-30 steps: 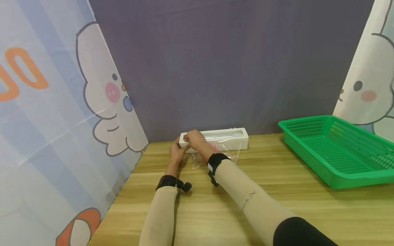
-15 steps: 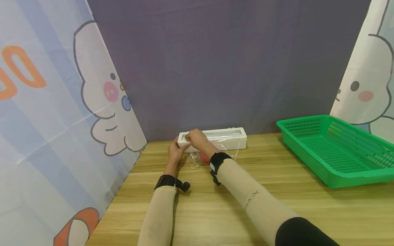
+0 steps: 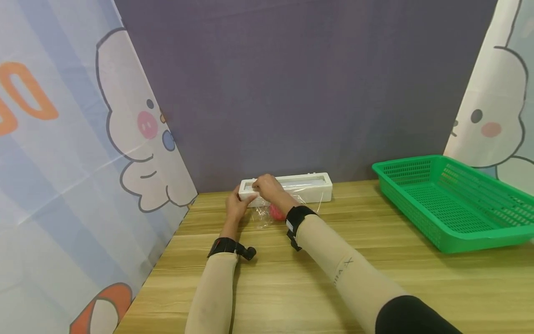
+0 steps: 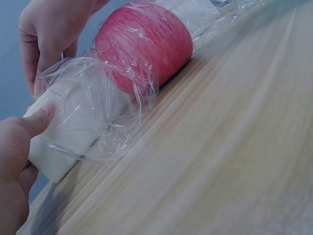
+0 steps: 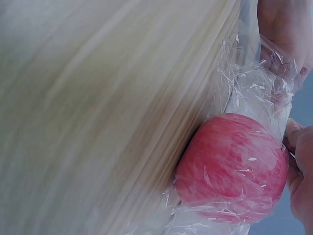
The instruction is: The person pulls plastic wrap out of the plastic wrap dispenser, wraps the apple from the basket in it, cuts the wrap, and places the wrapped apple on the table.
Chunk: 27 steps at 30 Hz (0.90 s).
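The round red apple [image 4: 144, 46], w/ pale pink streaks, is near the mid. of the head view, on the light brown wood surface [image 3: 267, 292], just in front of the long white box [image 3: 327, 191]. Clear crinkly plastic wrap [image 4: 115, 129] lies over it & shines in bits. Apple's prob. hard, a bit heavy, slippery b/c of the wrap, & could bruise; best held round its fat sides. Wrap's prob. v. light, clingy & easy to rip; best pinched at a loose edge. The left hand [image 3: 236, 206] pinches the box's left end. The right hand [image 3: 269, 187] has fingertips at the box's top; can't tell if they pinch anything.
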Motion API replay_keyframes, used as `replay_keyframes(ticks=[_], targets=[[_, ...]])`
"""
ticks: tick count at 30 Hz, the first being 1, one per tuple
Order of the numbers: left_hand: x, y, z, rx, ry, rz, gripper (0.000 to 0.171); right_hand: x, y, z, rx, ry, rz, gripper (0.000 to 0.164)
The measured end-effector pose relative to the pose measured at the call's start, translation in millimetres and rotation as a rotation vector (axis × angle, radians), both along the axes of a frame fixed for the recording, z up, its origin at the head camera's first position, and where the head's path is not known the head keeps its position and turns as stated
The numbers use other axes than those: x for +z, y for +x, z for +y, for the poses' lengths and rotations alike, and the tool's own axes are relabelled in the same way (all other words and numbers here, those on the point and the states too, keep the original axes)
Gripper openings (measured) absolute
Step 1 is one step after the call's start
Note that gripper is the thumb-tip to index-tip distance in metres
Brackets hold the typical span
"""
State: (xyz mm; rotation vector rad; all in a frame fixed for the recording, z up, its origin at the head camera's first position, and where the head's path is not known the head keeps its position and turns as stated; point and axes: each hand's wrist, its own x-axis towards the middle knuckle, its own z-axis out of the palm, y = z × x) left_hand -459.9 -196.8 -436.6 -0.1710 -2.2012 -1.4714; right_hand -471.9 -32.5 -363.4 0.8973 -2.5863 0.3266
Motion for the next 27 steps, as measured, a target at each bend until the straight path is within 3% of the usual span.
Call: replay_keyframes(ticks=[11, 27], targets=[[0.3, 0.9, -0.9, 0.000, -0.022, -0.007, 0.067, 0.7, 0.2, 4.5, 0.032, -0.006, 0.015, 0.014], [-0.9, -1.1, -1.6, -0.018, 0.013, -0.019, 0.070, 3.3, 4.0, 13.0, 0.040, -0.016, -0.005, 0.012]])
